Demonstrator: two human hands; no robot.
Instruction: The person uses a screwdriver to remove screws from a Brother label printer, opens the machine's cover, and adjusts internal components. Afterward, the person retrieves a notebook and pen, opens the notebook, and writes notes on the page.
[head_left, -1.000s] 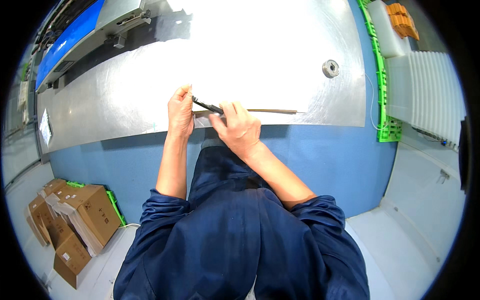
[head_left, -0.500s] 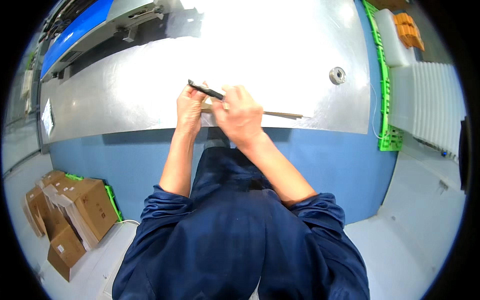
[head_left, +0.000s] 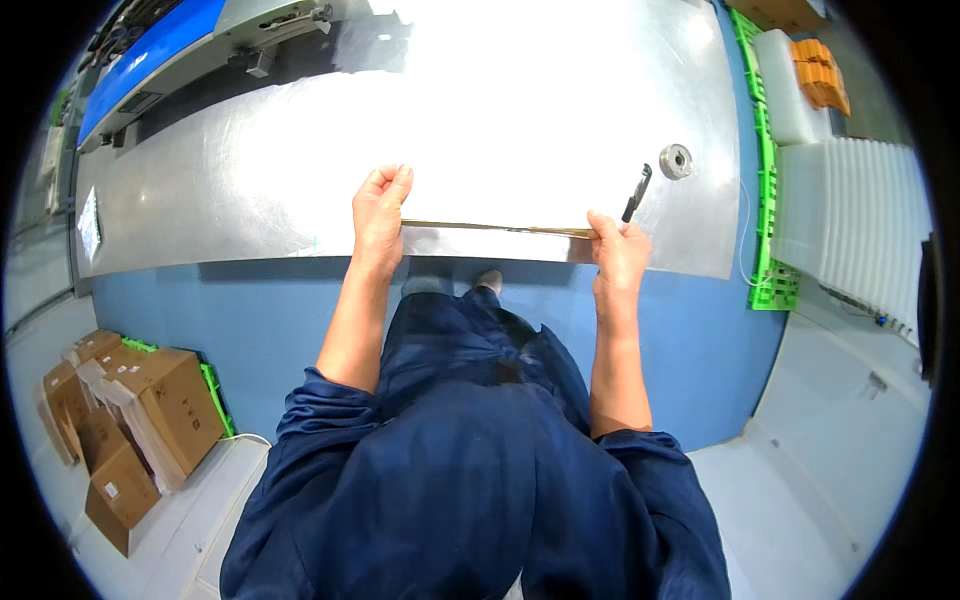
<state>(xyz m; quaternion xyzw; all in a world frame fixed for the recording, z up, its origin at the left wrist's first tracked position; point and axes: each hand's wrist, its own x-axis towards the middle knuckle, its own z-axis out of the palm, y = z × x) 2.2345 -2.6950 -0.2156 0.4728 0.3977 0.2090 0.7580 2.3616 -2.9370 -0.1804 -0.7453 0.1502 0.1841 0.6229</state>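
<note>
A long thin brownish strip [head_left: 490, 228], perhaps a sheet seen nearly edge-on, stretches between my hands along the near edge of the metal table. My left hand [head_left: 380, 212] is closed at its left end, thumb and fingertips pressed together. My right hand [head_left: 621, 252] pinches the right end. A slim black pen-like tool [head_left: 637, 193] sticks out beyond the right fingers, its lower end meeting them. Whether the fingers also hold the tool, I cannot tell. A round metal ring [head_left: 676, 161] with a central hole lies on the table just past the tool.
The bright metal table [head_left: 170, 220] carries a blue and grey machine [head_left: 150, 70] at the far left. Green plastic crates [head_left: 768, 200] and a ribbed white stack [head_left: 870, 225] stand to the right, with orange pieces [head_left: 820, 75] behind. Cardboard boxes [head_left: 180, 405] sit at lower left.
My right hand has moved right, away from my left hand, to the strip's right end. The black tool has gone right with it. My left hand has barely moved.
</note>
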